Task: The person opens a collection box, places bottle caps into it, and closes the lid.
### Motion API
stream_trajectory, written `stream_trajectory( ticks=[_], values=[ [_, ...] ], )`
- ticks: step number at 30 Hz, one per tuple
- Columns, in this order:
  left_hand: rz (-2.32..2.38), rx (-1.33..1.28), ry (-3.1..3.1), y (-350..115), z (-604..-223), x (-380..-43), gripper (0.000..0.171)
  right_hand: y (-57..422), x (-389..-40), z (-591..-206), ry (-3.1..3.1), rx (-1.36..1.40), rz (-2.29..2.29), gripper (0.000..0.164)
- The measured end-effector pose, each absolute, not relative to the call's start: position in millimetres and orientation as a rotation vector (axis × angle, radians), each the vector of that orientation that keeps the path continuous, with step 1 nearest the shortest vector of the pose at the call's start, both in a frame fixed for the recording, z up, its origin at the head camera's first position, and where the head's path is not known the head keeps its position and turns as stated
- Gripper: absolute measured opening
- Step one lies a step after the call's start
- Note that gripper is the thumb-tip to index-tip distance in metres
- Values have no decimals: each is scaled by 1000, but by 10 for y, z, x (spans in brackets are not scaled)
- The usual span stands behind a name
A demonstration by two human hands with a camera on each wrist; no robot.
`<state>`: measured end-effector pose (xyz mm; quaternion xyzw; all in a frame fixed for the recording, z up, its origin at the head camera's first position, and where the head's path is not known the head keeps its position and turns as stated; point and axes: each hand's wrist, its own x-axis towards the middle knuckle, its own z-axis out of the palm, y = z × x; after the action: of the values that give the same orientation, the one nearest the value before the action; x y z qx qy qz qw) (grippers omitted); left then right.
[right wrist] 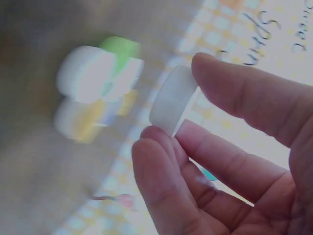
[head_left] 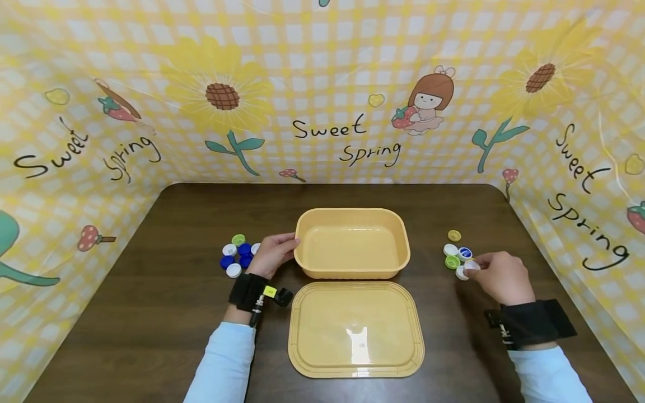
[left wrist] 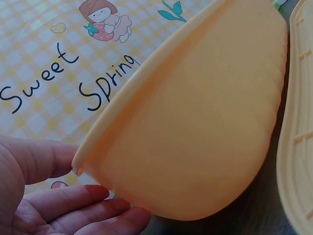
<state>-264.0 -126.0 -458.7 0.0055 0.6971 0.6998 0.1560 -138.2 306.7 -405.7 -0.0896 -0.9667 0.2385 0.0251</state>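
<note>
Along the left edge of the brown tabletop point(head_left: 151, 313) I have a yellow checked cloth point(head_left: 55, 201) rising up, lettered "Sweet Spring"; it also runs behind the far edge and down the right one. Inward from that left edge, about midway between far and near, I count seven visible bottle caps in a tight cluster: a green cap point(head_left: 238, 240) at the far end, with white and blue ones on the near side of it. Just right of them is the left hand point(head_left: 272, 256), in a black wrist band point(head_left: 249, 291) and a light blue sleeve point(head_left: 219, 364). It grips the left end of the yellow box point(head_left: 353, 275); on my left wrist view the thumb is at the rim and the fingers against the outer wall. The box stands upright midway between the left and right edges, nearer the far edge. Its near side faces a flat yellow lid point(head_left: 355, 330), with a narrow gap between them.

Toward the right edge lies a second group: a yellow cap point(head_left: 454, 235) farthest off, then white, blue and green ones, blurred on my right wrist view. Over its near end the right hand point(head_left: 505, 277) pinches a white cap point(right wrist: 172, 100) between thumb and fingers.
</note>
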Motion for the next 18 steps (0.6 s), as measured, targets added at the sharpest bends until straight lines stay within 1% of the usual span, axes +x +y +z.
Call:
stream_trajectory(
  ticks=[4, 9, 13, 16, 18],
  values=[
    [2010, 33, 1993, -1255, -4553, -2643, 40, 2938, -1511, -3804, -2924, -152, 702, 32],
    [2009, 44, 1996, -1256, -4544, -2650, 39, 2661, -1734, -3521, -2888, 6, 716, 35],
    [2021, 37, 1994, -1265, -4558, -2640, 38, 2345, -1983, -3376, -2860, 170, 732, 27],
    [2041, 27, 1985, -1271, -4567, -2618, 37, 2079, -2196, -3333, -2844, 306, 721, 19],
    [2050, 15, 1975, -1280, -4585, -2609, 37, 1895, -2327, -3324, -2849, 387, 719, 18]
  ],
)
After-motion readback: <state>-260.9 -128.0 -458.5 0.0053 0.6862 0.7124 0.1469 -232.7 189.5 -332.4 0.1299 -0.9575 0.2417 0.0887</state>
